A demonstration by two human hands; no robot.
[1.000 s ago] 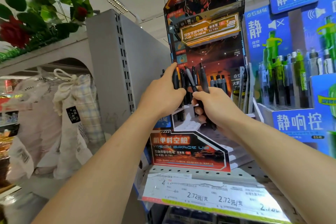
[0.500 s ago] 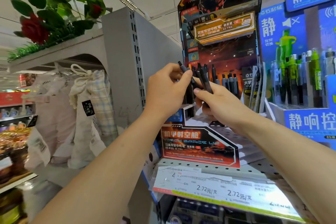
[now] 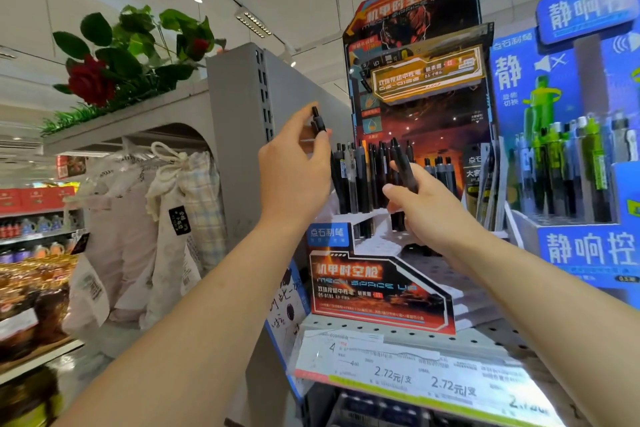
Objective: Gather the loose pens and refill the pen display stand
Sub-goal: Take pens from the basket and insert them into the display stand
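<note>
Open air lies left of the pen display stand, bounded by a grey shelf upright. Upright black pens crowd its far rows; the near tiers sit bare. A blue pen display walls off the right side.

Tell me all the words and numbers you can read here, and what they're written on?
"机甲时空舱" and "MECH SPACE UP": front panel of the red pen display stand.
"点石制笔": small blue tab on that stand.
"静响控": blue pen display beside it.
"2.72元/支": shelf price strip, twice clearly.
"4": white tag on that strip.
Fine print on the stands, the bag tags and the handwritten sign: too small or blurred.
</note>
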